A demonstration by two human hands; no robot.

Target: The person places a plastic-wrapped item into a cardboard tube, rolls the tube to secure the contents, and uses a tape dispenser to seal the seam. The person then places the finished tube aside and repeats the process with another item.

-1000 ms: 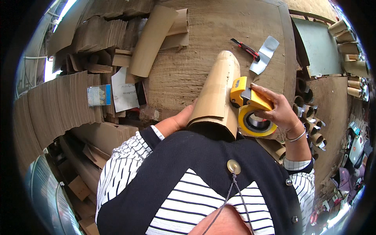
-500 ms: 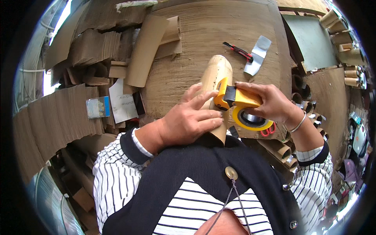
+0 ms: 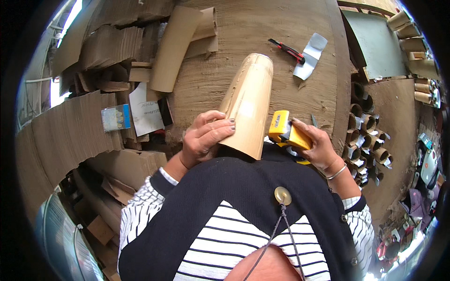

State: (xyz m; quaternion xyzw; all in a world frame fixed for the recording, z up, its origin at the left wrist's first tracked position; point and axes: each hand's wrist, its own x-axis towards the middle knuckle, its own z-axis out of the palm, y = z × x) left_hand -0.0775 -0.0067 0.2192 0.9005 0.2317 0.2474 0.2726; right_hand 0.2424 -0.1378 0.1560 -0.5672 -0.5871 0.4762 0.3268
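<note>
A brown cardboard tube (image 3: 249, 103) lies on the wooden table, its far end pointing away from me and its near end close to my dark top. Curled over the tube's near left side, the fingers of my left hand (image 3: 202, 139) hold it; the thumb is hidden. To the right of the tube, my right hand (image 3: 320, 146) grips a yellow tape dispenser (image 3: 286, 130), held apart from the tube. The tape roll beneath the dispenser is mostly covered by my hand and clothing.
A red and black utility knife (image 3: 289, 51) and a whitish paper strip (image 3: 310, 56) lie at the far right of the table (image 3: 239, 28). Stacked cardboard sheets (image 3: 70, 126), a larger tube (image 3: 176, 49) and a written paper (image 3: 144, 110) are at left. Several tubes (image 3: 370, 124) are piled at right.
The tape dispenser has come off the tube and moved right and tilted in my right hand. My left hand has slid left to the tube's side; the tube has turned.
</note>
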